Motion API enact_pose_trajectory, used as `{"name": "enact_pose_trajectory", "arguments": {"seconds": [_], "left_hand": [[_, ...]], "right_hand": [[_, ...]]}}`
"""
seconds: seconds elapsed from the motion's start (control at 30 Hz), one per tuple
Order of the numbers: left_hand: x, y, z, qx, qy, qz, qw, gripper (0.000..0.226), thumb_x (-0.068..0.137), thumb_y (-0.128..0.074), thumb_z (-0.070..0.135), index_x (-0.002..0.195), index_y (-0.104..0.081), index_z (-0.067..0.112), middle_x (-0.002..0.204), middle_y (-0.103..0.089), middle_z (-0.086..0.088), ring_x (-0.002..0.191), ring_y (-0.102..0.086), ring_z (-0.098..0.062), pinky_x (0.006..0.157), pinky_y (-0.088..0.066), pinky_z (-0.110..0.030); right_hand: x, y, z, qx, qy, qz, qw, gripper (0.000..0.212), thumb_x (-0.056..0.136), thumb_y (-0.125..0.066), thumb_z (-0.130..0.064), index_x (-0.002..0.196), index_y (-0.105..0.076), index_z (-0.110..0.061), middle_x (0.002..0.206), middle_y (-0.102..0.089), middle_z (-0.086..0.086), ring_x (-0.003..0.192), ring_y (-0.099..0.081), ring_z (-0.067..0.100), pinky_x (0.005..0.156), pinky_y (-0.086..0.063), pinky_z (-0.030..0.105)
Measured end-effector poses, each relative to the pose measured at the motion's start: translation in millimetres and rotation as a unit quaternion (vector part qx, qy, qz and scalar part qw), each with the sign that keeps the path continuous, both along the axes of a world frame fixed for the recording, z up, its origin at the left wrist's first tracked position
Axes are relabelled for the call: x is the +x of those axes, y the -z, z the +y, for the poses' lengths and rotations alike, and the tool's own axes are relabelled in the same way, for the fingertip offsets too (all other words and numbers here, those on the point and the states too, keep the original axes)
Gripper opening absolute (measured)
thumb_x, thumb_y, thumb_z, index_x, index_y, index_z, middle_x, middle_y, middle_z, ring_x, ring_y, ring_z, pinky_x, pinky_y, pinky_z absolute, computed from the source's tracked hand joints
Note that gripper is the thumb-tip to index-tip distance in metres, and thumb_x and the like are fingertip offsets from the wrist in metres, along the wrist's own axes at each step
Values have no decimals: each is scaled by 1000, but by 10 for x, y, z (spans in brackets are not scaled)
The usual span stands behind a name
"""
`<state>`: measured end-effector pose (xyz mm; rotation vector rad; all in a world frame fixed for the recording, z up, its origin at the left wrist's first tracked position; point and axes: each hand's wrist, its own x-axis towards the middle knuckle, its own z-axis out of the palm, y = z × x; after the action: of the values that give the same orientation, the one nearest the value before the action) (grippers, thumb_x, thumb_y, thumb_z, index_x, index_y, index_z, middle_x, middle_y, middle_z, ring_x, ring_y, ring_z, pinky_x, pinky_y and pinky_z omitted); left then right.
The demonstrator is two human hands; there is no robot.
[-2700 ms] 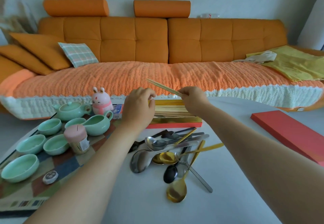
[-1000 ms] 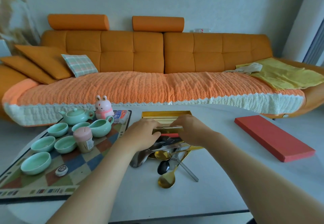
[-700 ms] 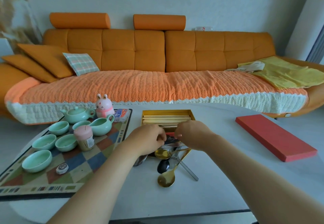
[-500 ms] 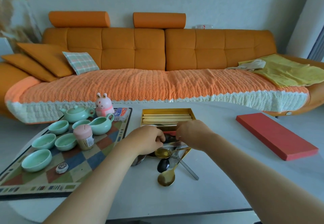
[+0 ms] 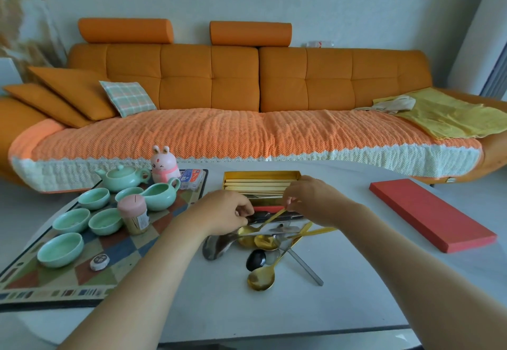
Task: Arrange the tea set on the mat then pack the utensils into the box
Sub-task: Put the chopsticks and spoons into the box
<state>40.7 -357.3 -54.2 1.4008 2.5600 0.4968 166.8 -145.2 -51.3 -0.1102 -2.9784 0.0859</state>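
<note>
Chopsticks [image 5: 258, 185], in hand moments earlier, lay in the box [image 5: 260, 174] just beyond the fingers [image 5: 288, 203] as the right hand [image 5: 315, 201] pinched a gold spoon [image 5: 270, 218] up from the pile [image 5: 263, 241] below; the left hand [image 5: 225, 212] curled beside it, grip unclear; the pile looked next for packing

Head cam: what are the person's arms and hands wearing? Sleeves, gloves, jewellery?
Nothing visible. Left hand and right hand are ungloved, no rings seen. Left forearm and right forearm are bare up to the frame edge: no sleeves, watch or bands in view.
</note>
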Motion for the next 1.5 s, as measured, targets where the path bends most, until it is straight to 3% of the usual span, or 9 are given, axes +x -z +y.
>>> {"name": "enact_pose_trajectory", "arguments": {"seconds": [0.23,0.43,0.53,0.6,0.8,0.9,1.07,1.2,1.5], "left_hand": [[-1,-16,1,-2,-6,-34,999,23,87,-64,48,109,-69,41,104,-63,20,96,-59,-2,86,-50,-28],[-23,-123,-4,26,-19,-14,999,25,93,-61,33,117,-68,37,115,-64,12,101,-60,-9,82,-47,-27],[-111,-190,-36,111,-50,-16,992,26,98,-55,23,120,-68,29,92,-68,12,80,-67,-6,76,-52,-24],[-174,-195,-27,189,-74,1,979,26,99,-54,16,118,-71,24,87,-70,14,67,-65,-1,67,-47,-14],[-338,-64,82,324,-89,61,940,32,97,-56,5,125,-68,16,121,-67,-3,108,-61,-15,91,-42,-17],[-378,6,135,272,-75,19,959,37,98,-58,17,135,-60,18,133,-58,3,120,-53,-12,97,-36,-17],[-451,184,157,148,-56,31,987,38,99,-55,26,137,-58,22,140,-52,8,126,-49,-11,98,-31,-20],[-472,205,144,94,-51,63,992,36,101,-48,33,134,-61,25,139,-55,9,125,-49,-13,105,-39,-32],[-467,249,168,-12,-6,126,992,41,101,-39,40,133,-59,23,141,-54,8,131,-40,-16,107,-36,-41]], "right_hand": [[-20,-19,-7,-7,18,24,1000,8,95,-60,-30,98,-67,-32,100,-64,-15,98,-51,8,86,-45,30],[-68,-47,-12,11,15,133,991,7,93,-65,-28,93,-71,-27,91,-68,-14,87,-53,12,79,-43,31],[-105,-69,21,9,21,221,975,2,88,-71,-26,88,-73,-25,85,-70,-13,85,-52,14,82,-42,34],[-136,-98,-17,-36,24,229,972,5,91,-67,-23,94,-70,-24,86,-67,-11,88,-56,15,80,-45,33],[-380,-14,-133,-280,55,79,955,35,102,-45,-19,129,-61,-34,85,-67,10,57,-50,16,57,-45,29],[-497,42,-54,-293,98,66,949,33,103,-43,-18,120,-69,-29,86,-66,0,55,-47,11,51,-38,17],[-582,153,-19,-246,122,0,962,32,103,-44,-15,118,-69,-30,106,-69,-1,72,-61,17,65,-52,28],[-678,206,-9,-250,129,-34,959,38,99,-42,-10,110,-70,-33,102,-68,1,62,-56,15,54,-47,26],[-628,235,-52,-234,98,-29,967,40,95,-39,-12,109,-72,-31,127,-59,-5,113,-56,16,97,-47,31]]}}
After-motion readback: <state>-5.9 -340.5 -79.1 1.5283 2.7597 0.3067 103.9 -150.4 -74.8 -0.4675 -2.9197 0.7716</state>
